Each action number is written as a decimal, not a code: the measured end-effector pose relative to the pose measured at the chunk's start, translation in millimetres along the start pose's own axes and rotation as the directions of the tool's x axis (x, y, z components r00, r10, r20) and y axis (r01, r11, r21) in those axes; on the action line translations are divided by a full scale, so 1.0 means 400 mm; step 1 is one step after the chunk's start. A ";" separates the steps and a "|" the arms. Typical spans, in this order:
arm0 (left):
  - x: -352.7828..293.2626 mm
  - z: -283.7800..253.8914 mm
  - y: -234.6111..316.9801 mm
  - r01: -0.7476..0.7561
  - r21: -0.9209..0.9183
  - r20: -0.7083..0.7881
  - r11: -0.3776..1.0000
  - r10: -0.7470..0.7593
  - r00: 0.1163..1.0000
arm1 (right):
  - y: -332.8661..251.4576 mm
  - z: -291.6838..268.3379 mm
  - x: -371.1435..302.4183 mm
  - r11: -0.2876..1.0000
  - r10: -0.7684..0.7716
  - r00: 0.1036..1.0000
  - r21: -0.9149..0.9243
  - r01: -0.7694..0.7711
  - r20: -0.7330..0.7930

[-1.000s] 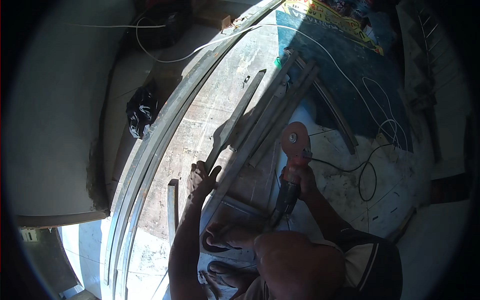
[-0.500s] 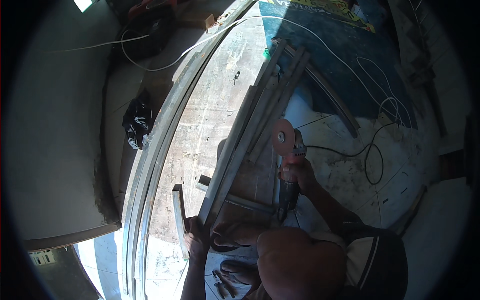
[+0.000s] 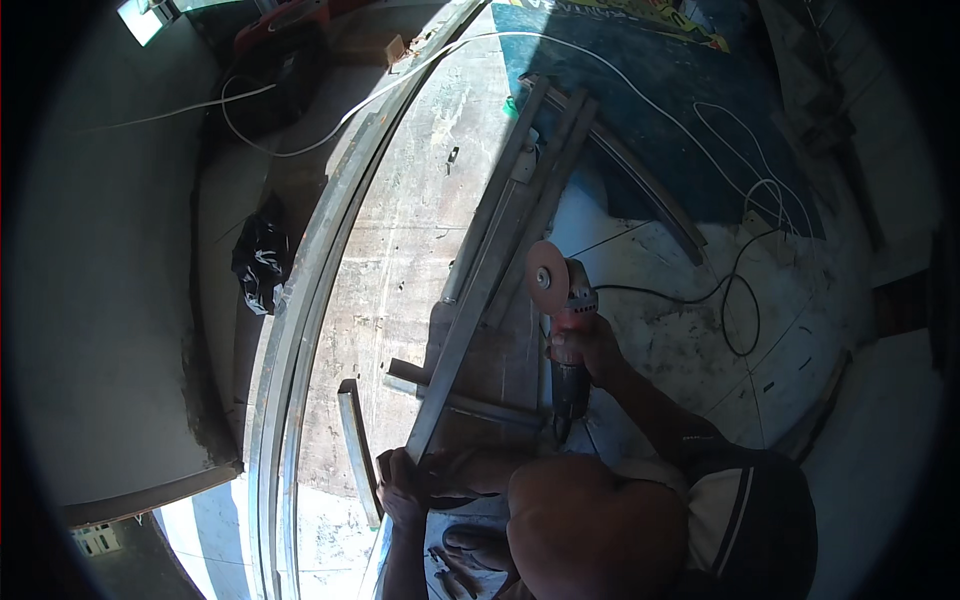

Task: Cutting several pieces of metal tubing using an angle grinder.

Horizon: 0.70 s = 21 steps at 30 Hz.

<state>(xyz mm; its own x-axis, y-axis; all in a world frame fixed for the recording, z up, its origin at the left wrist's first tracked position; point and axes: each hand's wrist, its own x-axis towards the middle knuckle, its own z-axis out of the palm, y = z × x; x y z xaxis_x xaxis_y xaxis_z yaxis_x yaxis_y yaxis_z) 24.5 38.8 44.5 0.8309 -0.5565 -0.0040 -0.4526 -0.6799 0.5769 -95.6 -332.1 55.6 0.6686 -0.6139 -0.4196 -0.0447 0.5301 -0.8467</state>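
My left hand is closed around the near end of a long grey metal bar, which slopes away to the far right. In my right hand is a red and black angle grinder, held upright with its reddish-brown disc at the top. The disc is to the right of the bar and apart from it. Other metal bars lie alongside the held one. A short metal piece rests left of my left hand, and a crosswise metal tube passes under the held bar.
Long metal profiles run along the left of the worn board. A black plastic bag lies beyond them. A white cable crosses the far side; the black cord trails right. Pliers lie by my feet.
Two bars ran side by side down to my left hand; now only one does, and my hand sits slightly lower. The grinder stays in my right hand. The view has shifted a little.
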 end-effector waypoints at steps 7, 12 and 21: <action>0.003 0.002 0.015 -0.011 0.046 -0.045 0.999 0.013 0.999 | 0.014 -0.012 0.008 1.000 0.005 1.000 -0.026 -0.005 -0.001; 0.008 0.010 0.015 -0.032 0.061 -0.086 0.998 0.037 0.996 | 0.008 -0.006 0.004 0.999 0.012 1.000 -0.032 -0.012 0.005; 0.027 0.007 0.028 -0.039 0.038 -0.085 0.999 0.042 0.995 | 0.013 -0.007 0.009 0.999 0.018 1.000 -0.044 -0.018 0.011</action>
<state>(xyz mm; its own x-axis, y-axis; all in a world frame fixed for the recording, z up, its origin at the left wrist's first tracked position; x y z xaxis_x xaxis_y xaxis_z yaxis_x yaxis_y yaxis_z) 27.4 24.1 48.7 0.8355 -0.5420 0.0898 -0.4966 -0.6751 0.5455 -95.4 -333.3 48.7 0.6761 -0.5973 -0.4314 -0.0896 0.5145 -0.8528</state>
